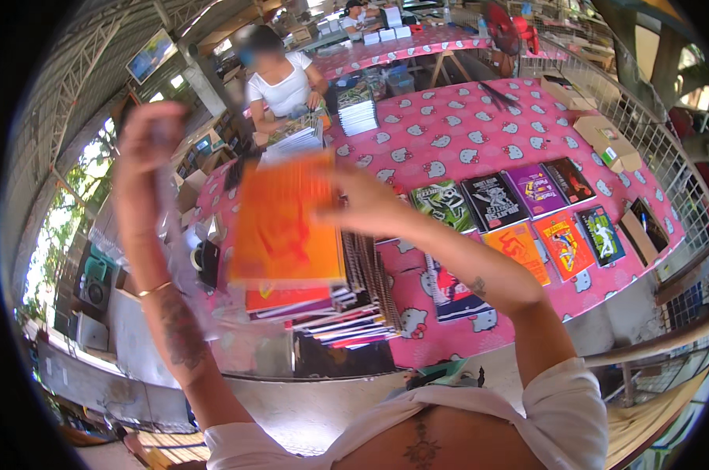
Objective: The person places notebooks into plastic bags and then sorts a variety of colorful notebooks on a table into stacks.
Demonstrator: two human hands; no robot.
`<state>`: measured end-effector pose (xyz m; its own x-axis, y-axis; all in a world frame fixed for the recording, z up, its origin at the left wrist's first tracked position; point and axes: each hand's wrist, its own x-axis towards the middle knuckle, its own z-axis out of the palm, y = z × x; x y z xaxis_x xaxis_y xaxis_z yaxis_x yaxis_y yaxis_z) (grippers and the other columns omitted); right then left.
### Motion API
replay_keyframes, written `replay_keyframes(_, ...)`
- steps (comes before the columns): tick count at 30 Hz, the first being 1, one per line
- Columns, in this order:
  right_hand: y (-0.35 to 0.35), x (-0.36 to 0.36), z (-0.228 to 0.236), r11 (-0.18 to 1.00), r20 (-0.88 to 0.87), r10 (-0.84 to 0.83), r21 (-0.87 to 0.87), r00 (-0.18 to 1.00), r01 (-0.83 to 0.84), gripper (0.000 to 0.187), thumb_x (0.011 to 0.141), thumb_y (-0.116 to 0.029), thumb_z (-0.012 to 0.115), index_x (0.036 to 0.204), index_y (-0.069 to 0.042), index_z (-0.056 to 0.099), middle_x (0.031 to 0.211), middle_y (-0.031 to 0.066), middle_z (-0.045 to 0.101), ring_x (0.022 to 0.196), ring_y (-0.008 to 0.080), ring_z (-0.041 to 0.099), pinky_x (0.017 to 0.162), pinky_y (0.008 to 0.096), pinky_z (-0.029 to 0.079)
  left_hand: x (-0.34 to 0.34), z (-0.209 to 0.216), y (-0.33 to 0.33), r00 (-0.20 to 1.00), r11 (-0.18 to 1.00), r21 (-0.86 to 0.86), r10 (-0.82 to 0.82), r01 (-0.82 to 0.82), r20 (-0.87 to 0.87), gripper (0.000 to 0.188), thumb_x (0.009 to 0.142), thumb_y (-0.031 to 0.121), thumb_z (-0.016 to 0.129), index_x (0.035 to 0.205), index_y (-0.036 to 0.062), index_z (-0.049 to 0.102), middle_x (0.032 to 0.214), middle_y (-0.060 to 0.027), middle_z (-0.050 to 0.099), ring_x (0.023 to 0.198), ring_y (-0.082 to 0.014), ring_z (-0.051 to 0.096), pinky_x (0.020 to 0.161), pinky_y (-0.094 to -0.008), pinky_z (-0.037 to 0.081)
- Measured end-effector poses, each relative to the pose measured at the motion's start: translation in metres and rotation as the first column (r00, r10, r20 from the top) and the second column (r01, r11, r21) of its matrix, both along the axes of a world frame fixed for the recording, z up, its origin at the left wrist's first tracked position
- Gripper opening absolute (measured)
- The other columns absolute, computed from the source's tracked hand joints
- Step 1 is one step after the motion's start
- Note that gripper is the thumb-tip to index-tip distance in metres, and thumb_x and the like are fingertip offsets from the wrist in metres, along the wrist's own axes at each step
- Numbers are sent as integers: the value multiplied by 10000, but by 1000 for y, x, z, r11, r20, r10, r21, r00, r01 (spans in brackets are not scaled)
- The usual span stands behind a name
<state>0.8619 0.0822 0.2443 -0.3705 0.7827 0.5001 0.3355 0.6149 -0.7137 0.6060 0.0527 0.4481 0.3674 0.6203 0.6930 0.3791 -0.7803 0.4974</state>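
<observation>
My left hand (pixel 152 139) is raised at the left, smeared by motion, its fingers curled. A clear plastic sheet (pixel 184 262) hangs below it along the forearm and appears to be held in those fingers. My right hand (pixel 366 200) is at the right edge of an orange notebook (pixel 284 235), thumb and fingers against it; both are blurred. The notebook lies over a tall stack of spiral-bound notebooks (pixel 362 309) at the near table edge. Its right hand grip is partly lost in the blur.
The table has a pink patterned cover (pixel 441 117). At right lie rows of notebooks, among them a purple one (pixel 536 189). A black tape dispenser (pixel 207 262) stands left of the stack. Cardboard boxes (pixel 609 143) line the right edge. Another person (pixel 284 86) works across the table beside notebook stacks.
</observation>
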Motion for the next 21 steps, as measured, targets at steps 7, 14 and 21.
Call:
replay_keyframes(7,76,66,-172,885,166,-458,-5,874,465,794,846,-300,657,1522,-151,268,1510,199,313,1333,392,413,1072,454,387,-41,-129,103,913,994,108,51,-7,-404,668,906,295,639,1452,22,367,1430,-200,466,1331,-291,432,1122,-385,311)
replay_keyframes(14,81,56,-315,951,682,-277,95,677,293,575,831,-127,591,1387,-129,448,1484,109,425,1398,235,368,1104,499,326,-93,-353,123,929,828,-463,170,-316,-330,468,985,272,511,1387,38,460,1318,-136,553,1187,-221,541,1015,-356,434)
replay_keyframes(21,83,43,-252,786,347,-618,259,706,561,205,875,-71,494,1038,-68,618,903,188,663,760,375,657,671,482,529,-90,-386,82,902,792,-447,294,-415,-317,421,966,193,539,1347,21,488,1243,-146,586,1116,-223,564,993,-346,440)
